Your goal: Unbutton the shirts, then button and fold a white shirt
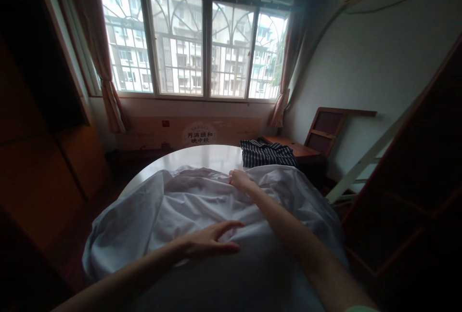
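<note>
A large piece of white cloth (180, 206) lies rumpled over a round white table (187, 155) and hangs past its near sides. My right hand (238, 178) reaches forward to the far part of the cloth, with its fingers curled closed on the fabric. Nearer to me, my left hand (216, 240) is just over the cloth, thumb and fingers apart, gripping nothing. Whether its underside touches the fabric I cannot tell. Beyond my right hand, a folded black-and-white striped garment (267, 153) rests at the table's far right edge.
A low wooden cabinet (288, 146) and a wooden frame (323, 131) stand behind the table at the right. A white ladder-like frame (364, 162) leans there too. Dark furniture (407, 215) is close on the right, and an orange-brown cabinet (81, 162) on the left.
</note>
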Demonstrator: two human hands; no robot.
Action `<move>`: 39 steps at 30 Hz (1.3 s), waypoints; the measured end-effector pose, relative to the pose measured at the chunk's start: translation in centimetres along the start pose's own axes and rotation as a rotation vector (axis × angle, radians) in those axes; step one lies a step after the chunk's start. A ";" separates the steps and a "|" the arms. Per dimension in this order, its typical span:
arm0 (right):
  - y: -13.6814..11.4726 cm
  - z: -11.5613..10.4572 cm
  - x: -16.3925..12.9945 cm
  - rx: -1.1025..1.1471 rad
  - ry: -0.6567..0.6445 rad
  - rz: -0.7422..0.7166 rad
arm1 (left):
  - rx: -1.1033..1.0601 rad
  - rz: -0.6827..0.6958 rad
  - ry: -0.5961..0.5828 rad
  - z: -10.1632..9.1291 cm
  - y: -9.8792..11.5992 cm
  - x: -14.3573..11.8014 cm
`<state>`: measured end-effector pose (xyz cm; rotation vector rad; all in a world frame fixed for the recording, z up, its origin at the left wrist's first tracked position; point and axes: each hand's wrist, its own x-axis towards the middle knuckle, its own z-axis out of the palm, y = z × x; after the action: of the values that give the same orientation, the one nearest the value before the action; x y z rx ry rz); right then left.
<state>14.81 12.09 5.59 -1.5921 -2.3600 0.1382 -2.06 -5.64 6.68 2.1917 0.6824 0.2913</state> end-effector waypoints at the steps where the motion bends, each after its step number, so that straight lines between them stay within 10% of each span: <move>1: -0.2 -0.3 0.0 -0.017 -0.006 0.023 | 0.036 0.036 -0.066 0.2 0.5 -0.3; 5: -0.6 -2.6 0.3 -0.071 0.075 0.117 | 0.354 0.171 -0.087 1.3 0.3 -0.9; 8: -1.2 -5.5 0.7 -0.020 0.388 0.174 | 0.512 0.139 0.025 1.1 -1.8 -0.4; 12: -3.0 -9.7 -0.3 0.083 0.840 0.073 | 0.678 -0.084 0.201 -1.5 -5.2 1.3; 15: -4.4 -11.1 -3.0 0.081 0.948 -0.052 | 0.808 -0.336 0.353 -3.3 -6.7 2.4; 26: -4.0 -3.2 -17.2 -0.173 -0.067 -0.400 | 0.534 0.289 0.149 -3.0 1.6 -2.2; 32: -7.1 -2.7 -21.5 -0.184 -0.141 -0.625 | 0.621 0.113 0.474 -7.9 -1.6 3.4; 39: -9.4 -0.1 -21.5 -0.197 0.011 -0.903 | 0.656 -0.311 0.262 -8.5 -6.8 10.2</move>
<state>13.94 -11.29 3.90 -0.4483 -2.8866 -0.2987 0.30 9.15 6.87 2.6243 1.4076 0.2098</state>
